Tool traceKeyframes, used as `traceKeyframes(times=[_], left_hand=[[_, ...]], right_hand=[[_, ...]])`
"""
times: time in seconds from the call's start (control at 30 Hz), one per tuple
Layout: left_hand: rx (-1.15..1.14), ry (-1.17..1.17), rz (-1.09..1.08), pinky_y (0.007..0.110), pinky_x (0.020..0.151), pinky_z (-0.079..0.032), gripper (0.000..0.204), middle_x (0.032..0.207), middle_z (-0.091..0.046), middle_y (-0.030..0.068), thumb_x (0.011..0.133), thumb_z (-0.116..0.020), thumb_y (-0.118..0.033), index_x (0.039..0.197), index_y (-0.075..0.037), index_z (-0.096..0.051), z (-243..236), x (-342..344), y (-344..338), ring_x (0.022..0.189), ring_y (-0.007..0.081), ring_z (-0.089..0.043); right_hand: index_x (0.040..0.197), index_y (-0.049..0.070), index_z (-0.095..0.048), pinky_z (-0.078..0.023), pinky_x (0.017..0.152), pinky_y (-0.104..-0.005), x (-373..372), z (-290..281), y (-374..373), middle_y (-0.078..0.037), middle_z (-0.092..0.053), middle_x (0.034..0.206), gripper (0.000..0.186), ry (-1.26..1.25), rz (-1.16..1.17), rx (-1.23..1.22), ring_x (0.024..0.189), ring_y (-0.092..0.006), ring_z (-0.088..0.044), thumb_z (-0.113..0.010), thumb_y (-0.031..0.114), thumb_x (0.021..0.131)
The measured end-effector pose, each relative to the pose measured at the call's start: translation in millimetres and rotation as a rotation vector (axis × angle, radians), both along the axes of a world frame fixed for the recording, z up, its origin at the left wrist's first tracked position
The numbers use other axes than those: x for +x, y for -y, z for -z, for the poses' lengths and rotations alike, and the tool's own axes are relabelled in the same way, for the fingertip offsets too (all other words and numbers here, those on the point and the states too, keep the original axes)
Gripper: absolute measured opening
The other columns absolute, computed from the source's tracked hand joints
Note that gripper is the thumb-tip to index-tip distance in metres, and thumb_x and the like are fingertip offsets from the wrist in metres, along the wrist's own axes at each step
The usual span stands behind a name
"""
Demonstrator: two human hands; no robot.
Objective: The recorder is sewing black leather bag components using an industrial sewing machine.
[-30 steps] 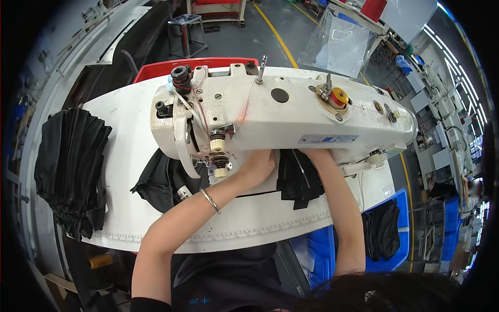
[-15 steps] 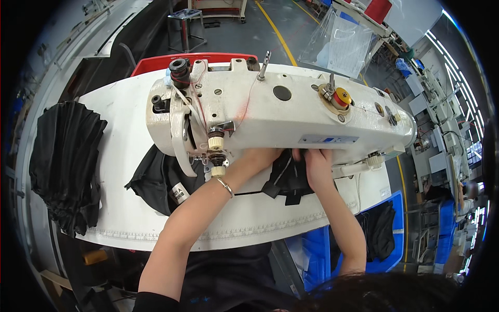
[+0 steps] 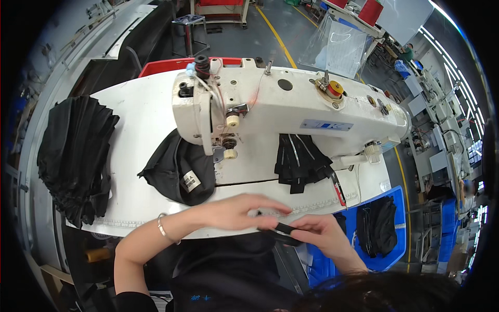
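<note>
- Apparently a handling step: the right hand (image 3: 325,236) pinches a narrow black fabric strip (image 3: 284,229), nearside of the white metal sewing machine (image 3: 270,106).
- The left hand (image 3: 236,210) half-curls; grip unclear.
- Next probably calls for a two-handed hold.

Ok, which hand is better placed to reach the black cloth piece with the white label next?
Probably the left hand: it is nearer that cloth, while the right hand pinches a narrow black strip.
</note>
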State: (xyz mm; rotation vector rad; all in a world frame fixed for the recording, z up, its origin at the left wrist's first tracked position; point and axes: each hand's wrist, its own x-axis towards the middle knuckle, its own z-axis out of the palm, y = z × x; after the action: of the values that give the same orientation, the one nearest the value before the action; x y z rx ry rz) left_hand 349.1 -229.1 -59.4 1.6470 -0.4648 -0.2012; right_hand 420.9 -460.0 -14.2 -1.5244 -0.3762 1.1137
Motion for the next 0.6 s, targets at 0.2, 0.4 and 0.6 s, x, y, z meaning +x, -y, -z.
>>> traceKeyframes(times=[0.2,0.4,0.6], left_hand=[[-0.174,-0.564,-0.536,0.023,0.077,-0.046,0.025,0.09,-0.065,0.0086,0.083,-0.068,-0.012,0.104,0.001,-0.062,5,-106,-21,0.087,0.0089,-0.059],[-0.393,-0.068,-0.838,0.023,0.079,-0.045,0.012,0.104,-0.047,0.0039,0.085,-0.063,-0.001,0.096,0.0,-0.06,11,-127,-4,0.084,0.0088,-0.051],[-0.391,0.056,-0.889,0.024,0.077,-0.046,0.02,0.105,-0.05,0.0066,0.084,-0.062,0.003,0.103,0.001,-0.059,24,-130,2,0.086,0.0104,-0.051]], right_hand=[[0.104,-0.003,-0.058,-0.046,0.076,-0.0226,-34,52,-47,-0.004,-0.065,0.089,0.018,0.014,-0.251,0.195,0.082,-0.0067,-0.059,-0.06,0.006,0.088],[0.097,-0.002,-0.059,-0.048,0.073,-0.0236,-75,75,-87,-0.004,-0.063,0.09,0.014,0.253,-0.106,0.361,0.081,-0.0081,-0.06,-0.063,0.003,0.085],[0.095,-0.002,-0.061,-0.047,0.077,-0.0242,-93,74,-108,-0.009,-0.061,0.094,0.014,0.668,0.054,0.485,0.083,-0.014,-0.06,-0.061,-0.007,0.082]])
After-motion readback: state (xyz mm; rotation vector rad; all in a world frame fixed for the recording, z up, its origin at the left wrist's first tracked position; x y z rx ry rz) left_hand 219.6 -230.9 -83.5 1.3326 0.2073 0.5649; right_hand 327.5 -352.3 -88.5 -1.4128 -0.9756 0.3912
